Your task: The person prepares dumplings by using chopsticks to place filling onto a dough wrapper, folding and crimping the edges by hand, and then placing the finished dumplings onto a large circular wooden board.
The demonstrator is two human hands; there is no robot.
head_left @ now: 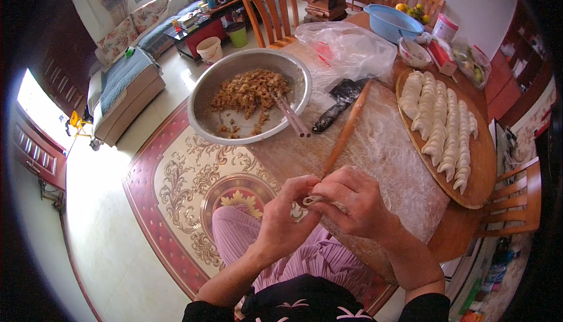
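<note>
My left hand and my right hand meet over the near edge of a floured board. Both pinch a small dumpling with a pale dough wrapper, mostly covered by my fingers. Just beyond them lies a wooden rolling pin, pointing away from me. Beside it is a black-handled cleaver. At the far left of the board, a metal basin holds brown minced filling, with a pair of chopsticks resting in it.
On the right, a round wooden tray carries rows of shaped dumplings. Behind the board are a crumpled plastic bag, a blue basin and a small bowl. Wooden chairs stand around the table.
</note>
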